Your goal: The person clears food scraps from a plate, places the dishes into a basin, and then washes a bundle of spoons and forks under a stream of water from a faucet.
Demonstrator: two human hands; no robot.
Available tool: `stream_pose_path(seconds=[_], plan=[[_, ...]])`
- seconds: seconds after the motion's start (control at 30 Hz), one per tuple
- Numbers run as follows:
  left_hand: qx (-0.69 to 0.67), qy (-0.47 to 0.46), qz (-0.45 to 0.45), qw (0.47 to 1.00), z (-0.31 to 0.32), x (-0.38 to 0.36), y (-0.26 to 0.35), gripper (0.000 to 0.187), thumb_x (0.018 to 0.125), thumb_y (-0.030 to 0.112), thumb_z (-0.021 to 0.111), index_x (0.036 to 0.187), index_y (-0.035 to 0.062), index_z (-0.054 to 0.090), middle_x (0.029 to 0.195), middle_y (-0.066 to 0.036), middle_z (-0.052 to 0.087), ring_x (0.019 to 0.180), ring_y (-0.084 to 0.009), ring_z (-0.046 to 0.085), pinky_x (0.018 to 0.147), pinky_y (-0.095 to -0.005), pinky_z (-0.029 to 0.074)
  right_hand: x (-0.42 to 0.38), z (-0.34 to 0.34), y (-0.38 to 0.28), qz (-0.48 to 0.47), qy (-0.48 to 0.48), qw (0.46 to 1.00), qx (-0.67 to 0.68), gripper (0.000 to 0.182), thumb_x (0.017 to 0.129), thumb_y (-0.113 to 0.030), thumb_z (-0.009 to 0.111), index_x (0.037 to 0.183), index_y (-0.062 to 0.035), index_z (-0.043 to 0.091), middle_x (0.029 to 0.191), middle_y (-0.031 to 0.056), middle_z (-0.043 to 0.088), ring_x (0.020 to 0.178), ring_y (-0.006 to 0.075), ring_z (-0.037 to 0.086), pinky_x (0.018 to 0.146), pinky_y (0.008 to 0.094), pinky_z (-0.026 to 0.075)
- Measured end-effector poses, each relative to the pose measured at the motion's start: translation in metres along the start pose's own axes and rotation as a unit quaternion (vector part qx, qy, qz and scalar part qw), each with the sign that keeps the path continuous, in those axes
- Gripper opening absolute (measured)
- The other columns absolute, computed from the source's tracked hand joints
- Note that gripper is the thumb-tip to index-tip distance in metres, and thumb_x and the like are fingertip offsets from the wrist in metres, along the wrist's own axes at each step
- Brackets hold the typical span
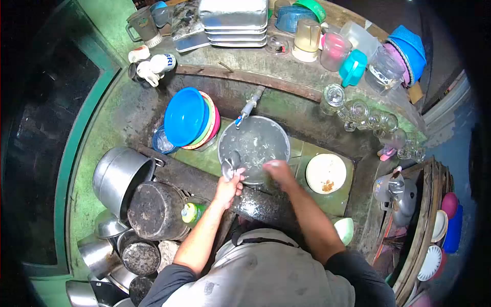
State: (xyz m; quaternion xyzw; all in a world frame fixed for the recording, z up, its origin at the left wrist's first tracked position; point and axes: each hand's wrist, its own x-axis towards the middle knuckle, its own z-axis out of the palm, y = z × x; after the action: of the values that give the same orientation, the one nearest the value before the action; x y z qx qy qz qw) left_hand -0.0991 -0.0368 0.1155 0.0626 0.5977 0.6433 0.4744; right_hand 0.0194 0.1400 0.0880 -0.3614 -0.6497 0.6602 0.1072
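Note:
Spoons (230,162) with shiny metal bowls stick up from my left hand (228,189), which is closed around their handles at the lower left rim of a round tub of water (254,146). On the tub's lower right side is my right hand (276,170), blurred by motion, so its fingers and anything in them cannot be made out. Above the tub points a tap (248,108). Bits of foam float on the water.
Stacked basins (186,116) stand left of the tub, a stained white bowl (326,173) to its right. Blackened pots (151,211) and a green bottle (192,213) are at lower left. Glass mugs (359,110) line the right ledge; metal trays (233,23) are stacked at the back.

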Motion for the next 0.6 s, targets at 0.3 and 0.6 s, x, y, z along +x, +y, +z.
stream_pose_path(seconds=[0.3,0.6], plan=[[0.391,-0.057,0.114,0.912,0.023,-0.024,-0.053,0.018,0.091,0.019,0.056,0.087,0.0053,0.067,0.066,-0.005,0.060,0.059,-0.0144,0.056,0.057,-0.0320,0.046,-0.029,0.035,0.012,-0.146,0.100,0.984,-0.018,0.017,0.085,-0.014,0.059,0.097,-0.0034,0.062,0.083,0.0069,0.067,0.079,0.0158,0.062,0.071,0.0291,0.049],[0.437,-0.036,0.252,0.863,0.050,-0.036,-0.010,0.009,0.082,0.008,0.057,0.084,0.0013,0.062,0.072,-0.016,0.063,0.073,-0.0316,0.063,0.067,-0.0390,0.048,-0.026,0.000,-0.020,0.100,0.121,0.936,0.315,0.016,0.081,-0.020,0.062,0.089,-0.0057,0.063,0.077,0.0024,0.060,0.071,0.0147,0.055,0.065,0.0327,0.047]])
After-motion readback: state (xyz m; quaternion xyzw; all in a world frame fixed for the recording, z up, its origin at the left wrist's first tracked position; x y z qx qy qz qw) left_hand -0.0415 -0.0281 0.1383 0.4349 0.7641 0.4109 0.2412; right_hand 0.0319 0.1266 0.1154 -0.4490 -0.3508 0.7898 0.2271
